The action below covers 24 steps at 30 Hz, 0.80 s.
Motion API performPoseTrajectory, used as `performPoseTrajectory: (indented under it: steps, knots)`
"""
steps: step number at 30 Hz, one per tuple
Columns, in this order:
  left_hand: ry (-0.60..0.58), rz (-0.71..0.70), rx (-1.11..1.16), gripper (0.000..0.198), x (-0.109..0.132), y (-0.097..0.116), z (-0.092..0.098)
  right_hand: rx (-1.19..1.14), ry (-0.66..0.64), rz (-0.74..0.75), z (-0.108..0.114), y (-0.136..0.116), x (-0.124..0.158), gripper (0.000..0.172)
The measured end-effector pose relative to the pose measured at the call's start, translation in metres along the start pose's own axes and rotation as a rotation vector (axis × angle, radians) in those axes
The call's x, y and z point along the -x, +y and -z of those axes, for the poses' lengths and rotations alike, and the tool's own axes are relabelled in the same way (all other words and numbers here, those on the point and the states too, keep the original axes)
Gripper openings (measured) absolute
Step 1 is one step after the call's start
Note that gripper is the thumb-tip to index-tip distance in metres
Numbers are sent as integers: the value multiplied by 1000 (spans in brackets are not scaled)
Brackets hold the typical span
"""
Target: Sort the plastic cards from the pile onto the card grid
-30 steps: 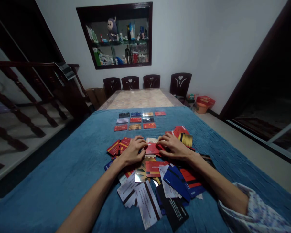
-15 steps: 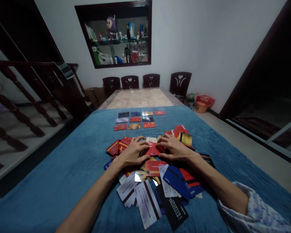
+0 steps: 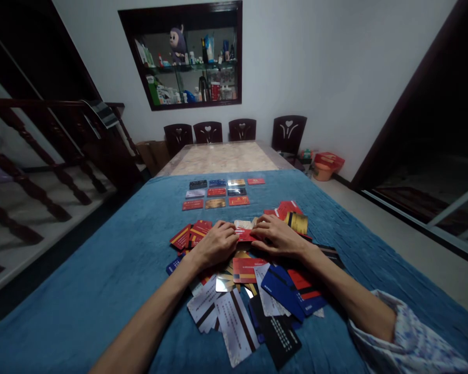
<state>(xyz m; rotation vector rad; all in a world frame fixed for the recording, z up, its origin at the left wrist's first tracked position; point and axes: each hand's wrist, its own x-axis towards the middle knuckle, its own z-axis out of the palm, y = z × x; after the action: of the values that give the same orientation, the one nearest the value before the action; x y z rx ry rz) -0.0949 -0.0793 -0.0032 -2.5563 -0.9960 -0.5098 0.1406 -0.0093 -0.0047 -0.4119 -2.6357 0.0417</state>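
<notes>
Between my two hands is a red card (image 3: pixel 245 235), held at its left and right ends above a loose heap of cards. My left hand (image 3: pixel 221 241) has its fingers curled onto the left end, and my right hand (image 3: pixel 276 235) grips the right end with thumb and fingers. Under and around my wrists lie a red card with a gold stripe (image 3: pixel 246 270), a blue card (image 3: pixel 281 291), a black card (image 3: pixel 277 332) and a silver card with a dark stripe (image 3: pixel 236 324). A gold card (image 3: pixel 297 223) rests just past my right hand.
Beyond the heap, cards lie in rows on the blue cloth (image 3: pixel 113 259), among them a bronze card (image 3: pixel 216 203) and a lone red card (image 3: pixel 256 181). The bare far end of the table (image 3: pixel 226 156) has dark chairs (image 3: pixel 289 134) behind it.
My left hand's fingers and thumb have closed in on the red card's left end, and the card seems tilted flatter. My right hand has barely moved.
</notes>
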Motion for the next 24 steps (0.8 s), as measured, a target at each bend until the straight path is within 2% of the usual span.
performPoseTrajectory:
  steps: [6,9,13,18,24]
  knots:
    - [28,36,91,32,1,1,4,-19,39,12,-1,-1,1,25]
    - [15,64,211,23,4,2,7,-30,34,18,0,-1,1,23]
    - [61,121,271,13,8,0,5,-36,78,0,-2,1,2,22]
    - [153,265,348,19,7,-2,-4,-60,148,-47,-9,8,2,17]
    - [293,496,484,16,4,0,-10,-142,193,-146,-16,15,3,16]
